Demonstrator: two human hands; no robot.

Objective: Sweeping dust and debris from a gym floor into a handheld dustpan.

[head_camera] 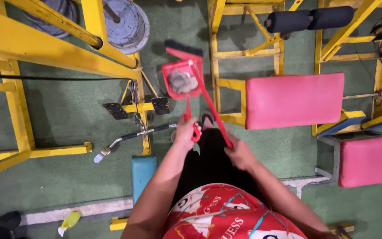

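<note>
Red patterned cloth (226, 217) on the person's body is filling the bottom middle of the frame, closest to the camera. Both arms are reaching up from it toward the middle. One hand, the left hand (185, 132), is wrapping its fingers tight around the red handle of a red dustpan (181, 79). That dustpan is hanging just above the hand, over the green floor (67, 177), and a gray clump of dust (181, 82) is sitting inside it. Next, the right hand (240, 155) is closing around the long red stick of a broom (208, 99). Its dark brush end is pointing to the top middle, just above the dustpan, and the stick is crossing in front of the pan. Yellow metal gym frames (36, 48) are standing at the upper left, with round gray weight plates (127, 22) hanging on them. Pink pads (295, 99) are sitting on the right side. Near the left hand, a silver pull bar (129, 138) is hanging low. At the bottom left, a small yellow bottle (69, 220) is lying on the floor.
</note>
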